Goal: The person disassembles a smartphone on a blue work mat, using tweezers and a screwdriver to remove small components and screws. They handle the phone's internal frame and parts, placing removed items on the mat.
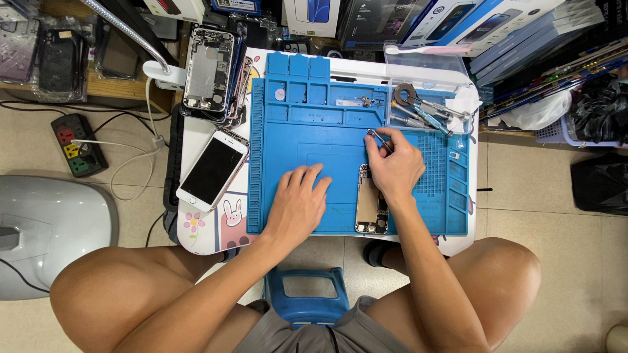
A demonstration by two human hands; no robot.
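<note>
One blue silicone work mat is lying on one small white table. One opened phone body is lying on the mat's lower right part, innards facing up, its top end partly covered by the right hand. The right hand is curling over it, fingers closed in a pinch around one pair of thin metal tweezers, tips pointing up-left over the mat. The left hand is resting flat on the mat just left of the phone body, fingers spread and open, gripping nothing.

One intact white phone with a dark screen is lying on the table left of the mat, tilted. Above it one stack of stripped phone housings is sitting; exact count unclear, at least two.

One clear plastic tray is sitting at the mat's top right corner, holding one grey ring-shaped part and several slim screwdrivers; can't tell how many. The mat's small upper compartments are holding a few tiny parts, too small to identify.

One power strip is lying on the floor at left. One blue stool is showing between the knees. Boxes are stacked along the top edge.
</note>
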